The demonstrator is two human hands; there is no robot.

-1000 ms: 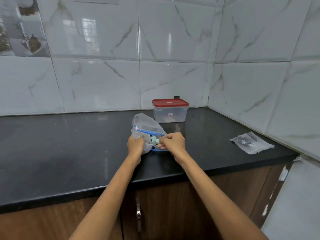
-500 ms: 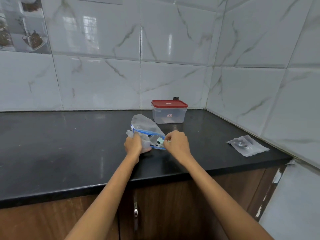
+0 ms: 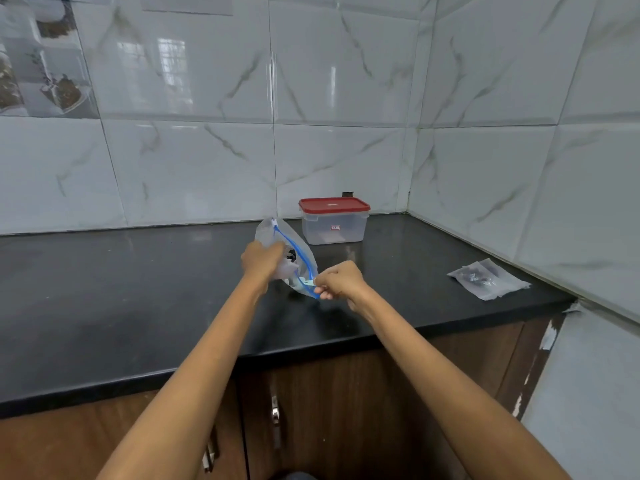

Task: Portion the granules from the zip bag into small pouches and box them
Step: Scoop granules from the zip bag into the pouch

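Note:
A clear zip bag (image 3: 304,256) with a blue zip track is held just above the black counter (image 3: 138,289), near its middle. My left hand (image 3: 261,259) grips the bag's left side. My right hand (image 3: 341,280) pinches the pale slider at the near end of the zip. Dark granules show dimly inside the bag. A clear box with a red lid (image 3: 333,224) stands closed behind the bag, by the wall. Small clear pouches (image 3: 488,278) with something dark inside lie flat at the counter's right end.
Marble-look tiled walls meet in a corner behind the box and run along the right side. The counter's front edge sits above brown wooden cabinet doors (image 3: 346,410) with metal handles.
The bag has been lifted and tilted upright. My right hand has pulled the slider along the zip toward me and to the right. The view has shifted upward.

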